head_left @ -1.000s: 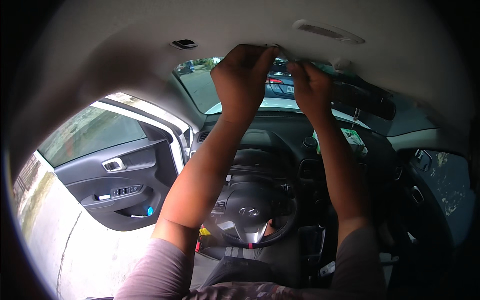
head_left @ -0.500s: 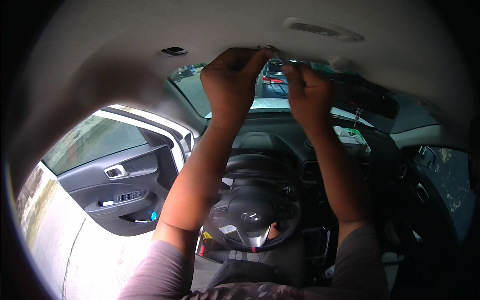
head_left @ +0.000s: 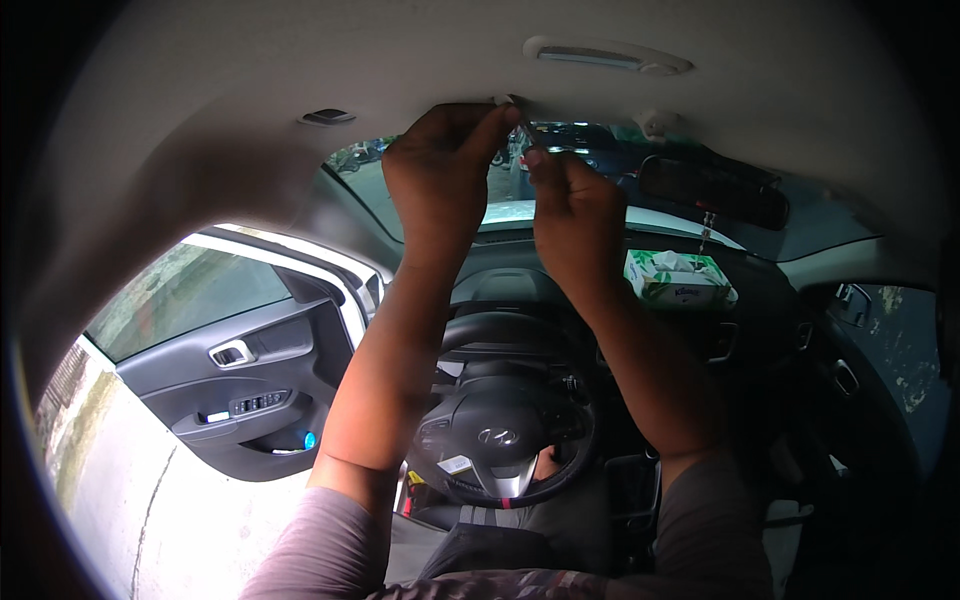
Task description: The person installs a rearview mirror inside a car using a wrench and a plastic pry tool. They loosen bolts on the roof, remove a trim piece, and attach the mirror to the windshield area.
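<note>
My left hand (head_left: 435, 170) is raised to the front edge of the pale car headliner (head_left: 400, 60), thumb and fingertips pinched at a small light-coloured bit there. A thin strip (head_left: 527, 135) slants down from that point to the pinched thumb and fingers of my right hand (head_left: 585, 210); what exactly it is, I cannot make out. Just right of them is a small fitting (head_left: 655, 125) on the roof, with the rear-view mirror (head_left: 712, 190) below it. Part of the windshield shows behind both hands.
The steering wheel (head_left: 497, 405) sits below my forearms. A green-and-white tissue box (head_left: 680, 280) rests on the dashboard, under a hanging ornament. At left, the driver's door (head_left: 230, 390) stands open. A dome light (head_left: 590, 55) is overhead; a parked car (head_left: 580, 135) shows outside.
Both hands have shifted left and down in the view, my right one more so, leaving more of the thin strip showing and uncovering the tissue box. The view has shifted slightly too.
</note>
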Available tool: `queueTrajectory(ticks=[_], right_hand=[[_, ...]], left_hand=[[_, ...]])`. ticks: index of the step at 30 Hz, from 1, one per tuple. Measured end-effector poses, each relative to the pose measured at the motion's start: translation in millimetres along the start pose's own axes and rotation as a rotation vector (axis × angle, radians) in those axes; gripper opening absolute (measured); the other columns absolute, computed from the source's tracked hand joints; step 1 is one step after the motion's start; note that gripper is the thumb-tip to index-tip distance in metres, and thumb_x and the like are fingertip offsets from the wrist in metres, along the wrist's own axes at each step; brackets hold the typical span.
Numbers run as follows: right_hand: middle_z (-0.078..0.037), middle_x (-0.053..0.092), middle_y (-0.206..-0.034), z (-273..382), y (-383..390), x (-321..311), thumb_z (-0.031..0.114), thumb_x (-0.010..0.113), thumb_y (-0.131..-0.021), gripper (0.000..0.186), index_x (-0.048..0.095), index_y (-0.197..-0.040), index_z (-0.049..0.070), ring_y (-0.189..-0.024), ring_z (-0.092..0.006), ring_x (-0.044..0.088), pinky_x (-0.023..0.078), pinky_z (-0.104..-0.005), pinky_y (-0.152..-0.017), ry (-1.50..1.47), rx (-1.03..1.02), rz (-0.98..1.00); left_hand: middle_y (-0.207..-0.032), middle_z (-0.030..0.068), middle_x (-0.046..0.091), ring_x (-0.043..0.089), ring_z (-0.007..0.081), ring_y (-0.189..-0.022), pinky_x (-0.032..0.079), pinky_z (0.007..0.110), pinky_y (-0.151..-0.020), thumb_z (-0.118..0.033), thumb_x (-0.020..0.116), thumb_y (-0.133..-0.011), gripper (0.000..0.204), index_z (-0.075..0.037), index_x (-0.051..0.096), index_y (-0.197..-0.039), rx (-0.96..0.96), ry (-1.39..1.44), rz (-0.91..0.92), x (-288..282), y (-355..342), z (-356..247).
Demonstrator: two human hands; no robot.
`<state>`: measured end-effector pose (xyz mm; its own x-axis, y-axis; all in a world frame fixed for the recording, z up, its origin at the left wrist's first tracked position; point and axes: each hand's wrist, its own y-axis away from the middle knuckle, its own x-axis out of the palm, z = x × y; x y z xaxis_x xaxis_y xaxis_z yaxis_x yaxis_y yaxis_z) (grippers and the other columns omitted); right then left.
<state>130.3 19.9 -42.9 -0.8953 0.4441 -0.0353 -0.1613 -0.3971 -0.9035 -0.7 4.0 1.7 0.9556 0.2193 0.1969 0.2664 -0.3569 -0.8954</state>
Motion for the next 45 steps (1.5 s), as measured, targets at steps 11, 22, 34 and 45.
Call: queueTrajectory(ticks=[11,22,34,45], right_hand=[[-0.01,0.068,-0.069,16,-14,-44,0.036,0.064,-0.104,0.034,0.068,-0.085,0.007,-0.059,-0.0284,0.069,0.051,-0.0411,-0.056,0.505,-0.286,0.002],[-0.015,0.071,-0.085,77,-13,-89,0.01,0.067,-0.093,0.009,0.069,-0.089,0.002,-0.079,-0.027,0.076,0.063,-0.0379,-0.068,0.911,-0.51,0.047],[-0.014,0.066,-0.095,88,-4,-120,0.003,0.068,-0.088,0.013,0.066,-0.1,-0.001,-0.089,-0.0295,0.073,0.063,-0.0404,-0.082,0.865,-0.566,0.15],[-0.018,0.064,-0.091,51,71,-163,0.0,0.066,-0.096,0.025,0.067,-0.121,-0.004,-0.082,-0.0336,0.069,0.055,-0.0426,-0.071,0.527,-0.085,0.205]], left_hand=[[-0.091,0.0085,0.079,0.073,0.0125,-0.079,0.055,0.026,-0.071,-0.016,0.085,-0.091,0.025,0.001,0.077,-0.107,-0.022,-0.092,-0.041,7,13,3],[-0.097,0.0118,0.079,0.077,0.0196,-0.086,0.058,0.03,-0.073,-0.014,0.081,-0.093,0.028,0.005,0.075,-0.112,-0.182,0.164,-0.057,24,21,-9],[-0.096,0.0128,0.076,0.075,0.0229,-0.085,0.057,0.032,-0.076,-0.02,0.079,-0.093,0.035,0.007,0.073,-0.115,-0.476,0.452,-0.093,21,17,-32],[-0.084,0.0096,0.08,0.078,0.0199,-0.076,0.058,0.03,-0.077,-0.02,0.08,-0.089,0.019,-0.001,0.077,-0.094,0.2,-0.467,-0.449,53,22,-18]])
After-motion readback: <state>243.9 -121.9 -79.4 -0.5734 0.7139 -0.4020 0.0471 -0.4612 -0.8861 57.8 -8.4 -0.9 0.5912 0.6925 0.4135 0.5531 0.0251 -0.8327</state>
